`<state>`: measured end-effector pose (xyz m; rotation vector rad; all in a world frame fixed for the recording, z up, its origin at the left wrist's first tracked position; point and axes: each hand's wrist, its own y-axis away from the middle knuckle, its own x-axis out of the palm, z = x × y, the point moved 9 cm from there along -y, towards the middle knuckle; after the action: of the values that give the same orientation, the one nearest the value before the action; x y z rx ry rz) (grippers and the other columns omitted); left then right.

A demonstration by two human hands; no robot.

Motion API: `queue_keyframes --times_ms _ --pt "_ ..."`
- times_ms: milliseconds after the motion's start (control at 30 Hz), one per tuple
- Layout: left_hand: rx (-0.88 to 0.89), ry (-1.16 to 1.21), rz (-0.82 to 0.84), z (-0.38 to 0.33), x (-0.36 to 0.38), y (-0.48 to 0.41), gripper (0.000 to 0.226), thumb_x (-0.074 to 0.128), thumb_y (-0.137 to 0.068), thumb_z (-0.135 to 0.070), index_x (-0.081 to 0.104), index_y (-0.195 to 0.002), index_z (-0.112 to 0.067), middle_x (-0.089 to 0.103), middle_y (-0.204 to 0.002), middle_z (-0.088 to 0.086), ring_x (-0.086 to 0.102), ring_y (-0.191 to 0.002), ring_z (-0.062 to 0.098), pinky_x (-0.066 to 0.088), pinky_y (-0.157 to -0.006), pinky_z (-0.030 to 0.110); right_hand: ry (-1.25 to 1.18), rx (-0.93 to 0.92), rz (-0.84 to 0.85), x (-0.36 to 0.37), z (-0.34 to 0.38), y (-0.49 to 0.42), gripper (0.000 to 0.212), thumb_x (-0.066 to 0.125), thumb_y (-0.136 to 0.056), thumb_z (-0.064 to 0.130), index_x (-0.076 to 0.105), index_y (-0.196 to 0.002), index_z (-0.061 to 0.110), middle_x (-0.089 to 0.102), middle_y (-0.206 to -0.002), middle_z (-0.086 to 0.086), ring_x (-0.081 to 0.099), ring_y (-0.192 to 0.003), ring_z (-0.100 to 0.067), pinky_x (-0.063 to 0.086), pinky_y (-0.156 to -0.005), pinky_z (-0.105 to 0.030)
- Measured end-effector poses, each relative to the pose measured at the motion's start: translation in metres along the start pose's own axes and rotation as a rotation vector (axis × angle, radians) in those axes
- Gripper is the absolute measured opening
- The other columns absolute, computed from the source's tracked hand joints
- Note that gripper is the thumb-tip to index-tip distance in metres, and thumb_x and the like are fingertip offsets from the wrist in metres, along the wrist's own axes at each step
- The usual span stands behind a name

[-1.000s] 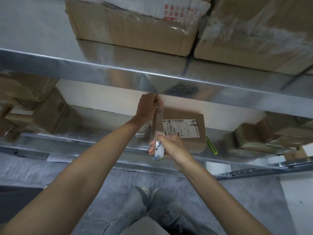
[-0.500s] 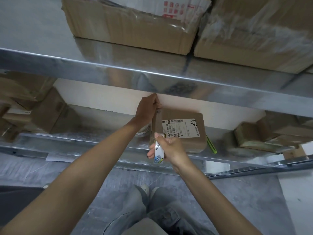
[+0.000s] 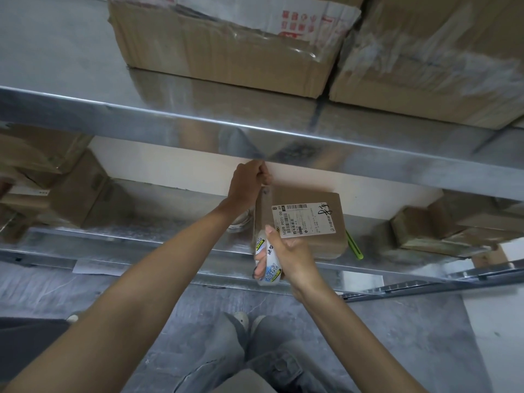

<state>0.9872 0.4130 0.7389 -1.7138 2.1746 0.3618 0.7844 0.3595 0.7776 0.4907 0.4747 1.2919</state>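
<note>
The parcel (image 3: 304,198) is set near the front edge of the lower shelf (image 3: 141,236), with open surface to its left and the upper shelf (image 3: 368,148) close overhead. Its far left corner is clenched by the left hand (image 3: 246,182). At its near left corner, a white printed tube (image 3: 270,272) is grasped by the right hand (image 3: 289,253). The tube's tip is hidden.

The brown cardboard parcel (image 3: 306,197) just beyond the fingers (image 3: 257,257) of the right hand (image 3: 292,252) bears a white label (image 3: 306,219) with a black barcode. The white plastic tube (image 3: 270,269) within those fingers carries blue lettering and a yellow-and-black patch. A clear, brownish tape strip (image 3: 261,211) rises from them. Right of them lies a lime-green stick (image 3: 354,245). The steel shelf (image 3: 141,236) is silver, and the cardboard boxes (image 3: 226,52) above are tan.
</note>
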Motion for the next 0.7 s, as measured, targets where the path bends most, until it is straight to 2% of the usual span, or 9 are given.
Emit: queue_keyframes --times_ms 133,267,333,433,533,600,700 --pt "0.0 0.005 -0.052 0.001 -0.002 0.002 0.009 0.062 -0.079 -0.002 0.066 -0.072 -0.006 0.067 -0.064 -0.012 0.067 -0.067 0.006 0.057 -0.073 0.039 -0.003 0.01 0.001 0.003 -0.003 -0.002 0.054 0.049 -0.097 0.034 0.064 -0.066 -0.008 0.061 -0.044 -0.011 0.057 -0.037 -0.018 0.044 -0.044 -0.015" --pt "-0.026 0.05 -0.062 0.0 -0.003 0.006 0.01 0.062 -0.079 -0.001 0.069 -0.073 -0.004 0.068 -0.065 -0.011 0.066 -0.066 0.003 0.057 -0.073 0.035 -0.001 0.023 -0.003 0.004 -0.004 -0.004 0.055 0.049 -0.097 0.033 0.064 -0.069 -0.011 0.06 -0.043 -0.01 0.057 -0.035 -0.017 0.042 -0.042 -0.014" --pt "-0.031 0.053 -0.056 0.003 -0.002 0.005 0.01 0.063 -0.078 -0.002 0.069 -0.071 -0.006 0.068 -0.064 -0.008 0.067 -0.064 0.008 0.058 -0.071 0.038 0.007 0.03 -0.006 0.005 -0.004 -0.005 0.055 0.05 -0.097 0.034 0.064 -0.067 -0.01 0.06 -0.043 -0.009 0.057 -0.036 -0.017 0.043 -0.042 -0.014" --pt "-0.045 0.062 -0.059 0.006 0.0 0.004 0.019 0.062 -0.075 -0.006 0.064 -0.062 -0.02 0.067 -0.061 -0.005 0.067 -0.059 0.017 0.058 -0.066 0.043 0.016 0.031 -0.021 0.005 -0.005 -0.007 0.055 0.049 -0.097 0.035 0.064 -0.065 -0.007 0.06 -0.044 -0.009 0.057 -0.036 -0.017 0.044 -0.043 -0.015" --pt "-0.056 -0.009 -0.093 0.006 -0.002 0.007 0.028 0.063 -0.079 -0.004 0.06 -0.059 -0.023 0.06 -0.053 -0.015 0.061 -0.053 0.0 0.05 -0.062 0.02 0.023 0.032 -0.03 0.002 -0.005 -0.008 0.054 0.05 -0.096 0.034 0.064 -0.063 -0.006 0.06 -0.043 -0.009 0.057 -0.036 -0.017 0.043 -0.043 -0.014" --pt "-0.049 -0.043 -0.088 0.005 -0.001 0.009 0.016 0.065 -0.083 -0.005 0.067 -0.069 -0.011 0.058 -0.056 -0.021 0.058 -0.053 -0.009 0.041 -0.057 0.005 0.028 0.042 -0.034 -0.001 -0.006 -0.008 0.054 0.051 -0.096 0.034 0.065 -0.065 -0.007 0.06 -0.043 -0.01 0.057 -0.036 -0.017 0.042 -0.043 -0.013" --pt "-0.058 -0.097 -0.065 0.01 0.001 0.009 0.014 0.064 -0.086 -0.011 0.07 -0.073 -0.01 0.058 -0.056 -0.02 0.058 -0.053 -0.01 0.04 -0.058 0.005 0.021 0.079 -0.038 -0.003 -0.01 -0.007 0.053 0.051 -0.096 0.033 0.065 -0.069 -0.01 0.059 -0.042 -0.01 0.055 -0.034 -0.015 0.039 -0.04 -0.011"
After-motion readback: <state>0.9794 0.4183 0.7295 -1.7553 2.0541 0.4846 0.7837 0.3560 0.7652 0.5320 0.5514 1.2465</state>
